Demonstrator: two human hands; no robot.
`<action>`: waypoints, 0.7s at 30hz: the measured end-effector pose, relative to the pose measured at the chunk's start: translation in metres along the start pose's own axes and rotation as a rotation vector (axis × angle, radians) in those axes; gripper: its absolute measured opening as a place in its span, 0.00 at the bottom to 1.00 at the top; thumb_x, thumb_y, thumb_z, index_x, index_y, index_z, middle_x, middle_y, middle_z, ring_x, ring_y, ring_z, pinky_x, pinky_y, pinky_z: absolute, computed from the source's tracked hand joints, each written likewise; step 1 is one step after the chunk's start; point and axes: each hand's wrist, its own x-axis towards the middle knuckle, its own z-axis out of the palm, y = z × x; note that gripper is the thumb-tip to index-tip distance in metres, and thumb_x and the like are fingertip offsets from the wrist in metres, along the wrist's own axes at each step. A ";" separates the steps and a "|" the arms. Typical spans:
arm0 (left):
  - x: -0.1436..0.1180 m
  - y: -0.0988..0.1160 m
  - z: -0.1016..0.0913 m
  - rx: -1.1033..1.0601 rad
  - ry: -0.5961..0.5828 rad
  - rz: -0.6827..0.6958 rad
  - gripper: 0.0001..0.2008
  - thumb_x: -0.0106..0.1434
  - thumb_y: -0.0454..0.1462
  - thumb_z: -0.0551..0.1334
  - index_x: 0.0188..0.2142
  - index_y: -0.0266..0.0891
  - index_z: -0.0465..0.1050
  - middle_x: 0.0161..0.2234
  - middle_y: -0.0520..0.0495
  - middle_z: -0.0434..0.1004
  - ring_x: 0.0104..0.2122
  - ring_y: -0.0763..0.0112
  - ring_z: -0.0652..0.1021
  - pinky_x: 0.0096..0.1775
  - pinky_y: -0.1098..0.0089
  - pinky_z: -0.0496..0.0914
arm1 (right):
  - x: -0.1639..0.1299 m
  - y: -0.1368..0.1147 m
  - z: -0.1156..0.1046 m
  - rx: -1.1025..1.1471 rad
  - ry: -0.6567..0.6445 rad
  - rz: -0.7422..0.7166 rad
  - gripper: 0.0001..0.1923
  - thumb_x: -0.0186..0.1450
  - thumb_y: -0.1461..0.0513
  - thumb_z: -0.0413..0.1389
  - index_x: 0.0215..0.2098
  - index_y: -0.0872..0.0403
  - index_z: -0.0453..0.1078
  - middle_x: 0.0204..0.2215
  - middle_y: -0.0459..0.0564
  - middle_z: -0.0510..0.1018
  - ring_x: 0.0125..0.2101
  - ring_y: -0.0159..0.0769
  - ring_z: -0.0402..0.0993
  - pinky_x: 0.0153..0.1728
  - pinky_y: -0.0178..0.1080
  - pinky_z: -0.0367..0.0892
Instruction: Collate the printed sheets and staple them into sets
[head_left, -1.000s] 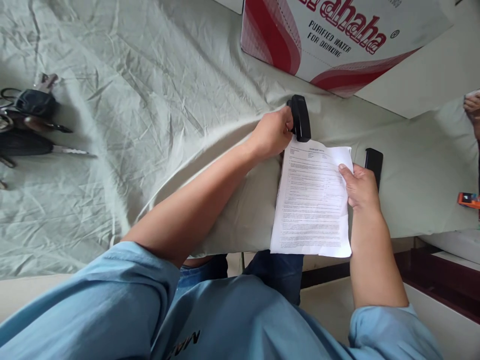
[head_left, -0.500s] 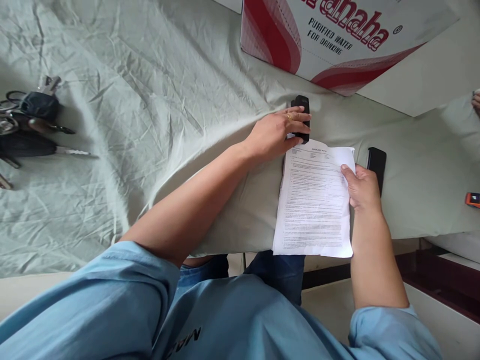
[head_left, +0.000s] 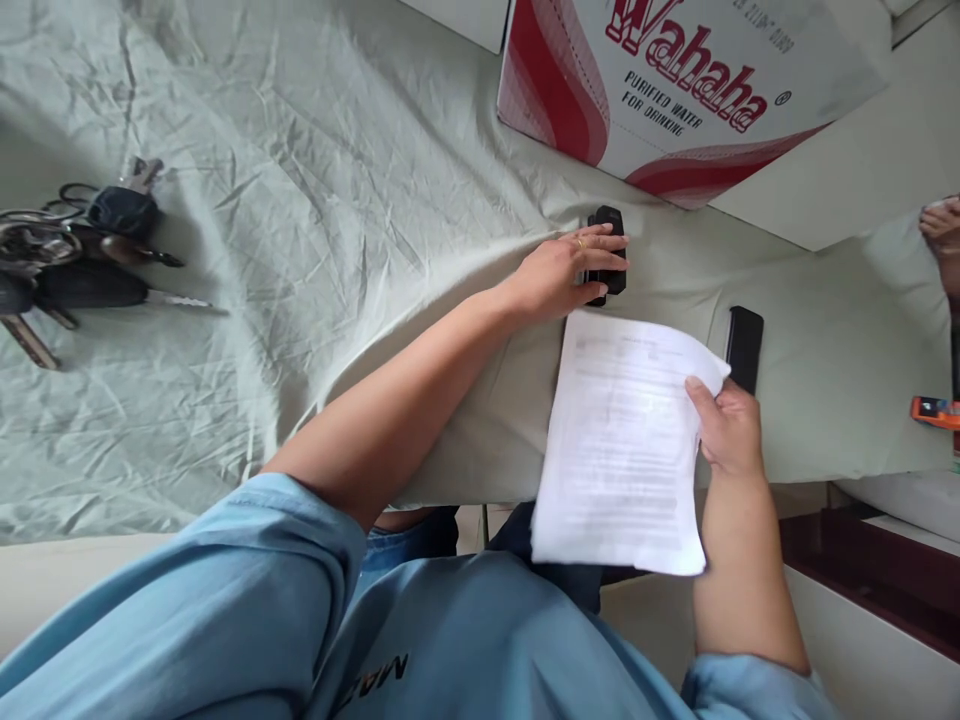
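**Here, one hand is resting on a stapler while the other is lifting printed sheets**

Broadly, a wrinkled pale green cloth (head_left: 315, 180) is covering the table and filling most of the view. At about one o'clock a red-and-white carton (head_left: 675, 90), printed "Wahaha purified water for drinking", is lying on the cloth. At six o'clock the person's light blue shirt (head_left: 465, 650) is filling the bottom of the view.

Just right of centre, toward four o'clock, the printed sheets (head_left: 622, 450) are being held clear of the cloth, their lower edge hanging past the table edge; the text on them is blurred. The right hand (head_left: 726, 432) is gripping them at their right edge, thumb pressed on top and the other fingers curled beneath.

The left hand (head_left: 566, 275) is reaching out from the seven o'clock side, its fingers extended and loosely laid over the black stapler (head_left: 611, 252), not clenched around it; a ring is showing on one finger. The stapler is lying flat on the cloth just above the top edge of the sheets, apart from them.

At three o'clock from the sheets, a flat black object (head_left: 745, 345) is lying on the cloth, just above the right hand. At nine o'clock, well apart, a bunch of keys (head_left: 82, 255) is lying on the cloth. At the far three o'clock edge a small orange item (head_left: 934, 410) is showing, and above it part of another person's hand (head_left: 941, 235).
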 end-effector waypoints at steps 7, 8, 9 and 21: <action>-0.005 0.034 -0.019 -0.400 0.235 -0.303 0.24 0.80 0.61 0.74 0.47 0.44 0.90 0.45 0.42 0.94 0.57 0.50 0.92 0.63 0.56 0.85 | -0.007 -0.024 0.015 0.161 0.205 -0.172 0.27 0.57 0.42 0.88 0.42 0.48 0.91 0.38 0.49 0.94 0.43 0.51 0.96 0.55 0.62 0.94; -0.006 0.040 -0.024 -0.450 0.221 -0.347 0.30 0.81 0.66 0.71 0.41 0.43 0.89 0.38 0.42 0.91 0.52 0.51 0.91 0.59 0.56 0.85 | 0.003 -0.028 0.024 0.186 0.208 -0.201 0.27 0.58 0.41 0.87 0.42 0.48 0.91 0.40 0.50 0.95 0.45 0.52 0.96 0.58 0.64 0.94; -0.008 0.045 -0.028 -0.497 0.208 -0.387 0.34 0.80 0.69 0.69 0.38 0.43 0.87 0.34 0.42 0.87 0.48 0.52 0.90 0.55 0.56 0.85 | 0.014 -0.031 0.033 0.200 0.194 -0.215 0.27 0.59 0.41 0.87 0.44 0.48 0.91 0.42 0.50 0.95 0.48 0.53 0.96 0.60 0.65 0.93; -0.013 0.034 -0.033 -0.482 0.135 -0.416 0.27 0.68 0.58 0.85 0.35 0.44 0.77 0.31 0.47 0.78 0.44 0.51 0.87 0.51 0.52 0.83 | 0.060 -0.001 0.079 0.293 0.234 -0.147 0.26 0.49 0.47 0.88 0.36 0.50 0.87 0.36 0.50 0.93 0.46 0.52 0.92 0.59 0.57 0.89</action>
